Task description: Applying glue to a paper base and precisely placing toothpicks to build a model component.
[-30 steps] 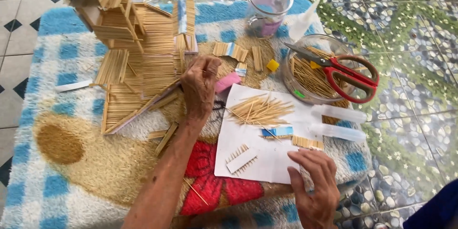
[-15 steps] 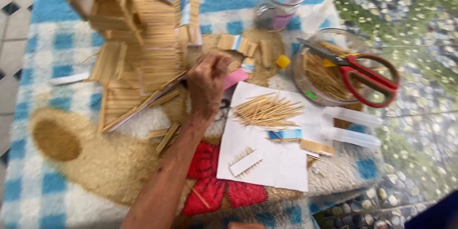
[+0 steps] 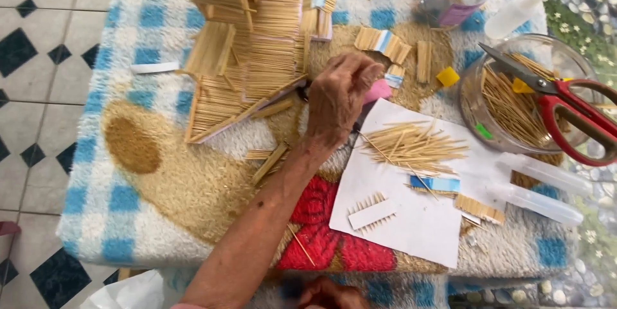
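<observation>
Reaching over the middle of the rug-covered table (image 3: 96, 219), the left hand (image 3: 337, 100) hangs with fingers loosely curled; whether they pinch anything I cannot tell. It sits beside the toothpick house (image 3: 247, 39), above the toothpick pile (image 3: 411, 145) on white paper (image 3: 418, 219). Working slowly near the fragile walls seems wise. The right hand (image 3: 328, 295) is barely visible at the near edge. Checkered tiles (image 3: 26, 122) cover the floor.

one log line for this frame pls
left hand: over mat, beside stick house, fingers curled | right hand: bottom edge, blurred | toothpicks on paper | scissors on jar
</observation>
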